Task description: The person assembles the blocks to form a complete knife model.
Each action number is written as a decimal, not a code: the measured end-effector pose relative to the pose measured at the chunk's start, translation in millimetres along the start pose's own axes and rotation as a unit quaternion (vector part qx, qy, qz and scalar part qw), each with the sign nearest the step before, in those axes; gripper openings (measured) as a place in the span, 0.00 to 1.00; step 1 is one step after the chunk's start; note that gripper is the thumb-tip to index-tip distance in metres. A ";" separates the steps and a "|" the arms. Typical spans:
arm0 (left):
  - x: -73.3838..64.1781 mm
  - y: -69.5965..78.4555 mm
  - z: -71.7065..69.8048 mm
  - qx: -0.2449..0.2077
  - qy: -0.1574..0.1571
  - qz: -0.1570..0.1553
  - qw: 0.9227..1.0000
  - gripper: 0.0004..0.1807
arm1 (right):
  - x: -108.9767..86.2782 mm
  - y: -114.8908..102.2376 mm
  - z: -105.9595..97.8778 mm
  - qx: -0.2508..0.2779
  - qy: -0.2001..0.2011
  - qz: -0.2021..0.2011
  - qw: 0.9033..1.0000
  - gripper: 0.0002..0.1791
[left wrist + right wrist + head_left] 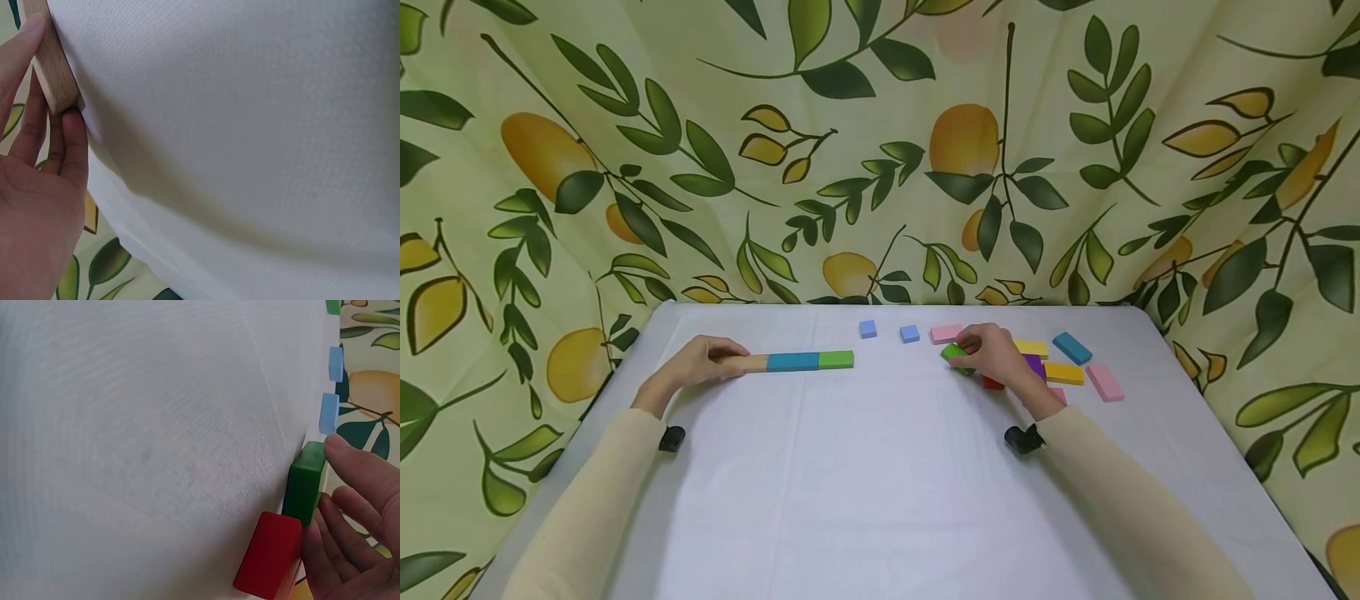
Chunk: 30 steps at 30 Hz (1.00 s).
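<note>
My left hand [702,365] pinches the left end of a plain wooden block [751,363], thumb on its side and fingers at its end in the left wrist view. That block forms a straight row on the white cloth with a teal block [793,362] and a green block [836,359]. At the right, my right hand [996,357] pinches another green block [956,356] between thumb and fingers; it looks tilted. Beside it lies a red block [269,556], partly hidden by the hand in the head view.
Two small light-blue blocks [868,329] and a pink block [945,334] lie near the far edge. Around the right hand are yellow blocks [1064,373], a purple block [1037,365], a teal block [1072,348] and more pink blocks [1105,382]. A patterned curtain [850,167] hangs behind the table.
</note>
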<state>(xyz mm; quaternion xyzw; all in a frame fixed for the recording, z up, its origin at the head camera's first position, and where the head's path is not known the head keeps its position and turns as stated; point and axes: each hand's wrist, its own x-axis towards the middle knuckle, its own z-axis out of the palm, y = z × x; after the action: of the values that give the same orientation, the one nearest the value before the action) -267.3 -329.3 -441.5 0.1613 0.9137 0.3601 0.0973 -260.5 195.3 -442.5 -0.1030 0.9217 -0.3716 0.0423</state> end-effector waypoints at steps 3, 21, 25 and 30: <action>0.3 -1.0 -0.7 0.001 -0.001 0.001 1.000 0.16 | -0.1 -1.2 0.6 -0.005 0.002 -0.006 1.000 0.21; -0.4 2.4 1.0 0.005 0.001 -0.002 1.000 0.16 | 1.8 5.1 -2.5 0.033 -0.025 -0.022 0.999 0.22; -0.7 2.6 0.9 0.007 -0.001 -0.002 1.000 0.17 | 2.1 7.8 -4.6 0.057 -0.040 -0.034 0.997 0.23; -0.2 3.7 0.6 0.006 0.000 -0.003 1.000 0.16 | 4.4 8.4 -5.8 0.094 -0.052 -0.036 0.994 0.24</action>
<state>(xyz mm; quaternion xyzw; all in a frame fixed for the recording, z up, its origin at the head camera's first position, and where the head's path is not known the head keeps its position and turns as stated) -266.1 -326.5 -439.3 0.1590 0.9164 0.3540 0.0976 -267.0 204.1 -444.1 -0.1508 0.8748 -0.4523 0.0861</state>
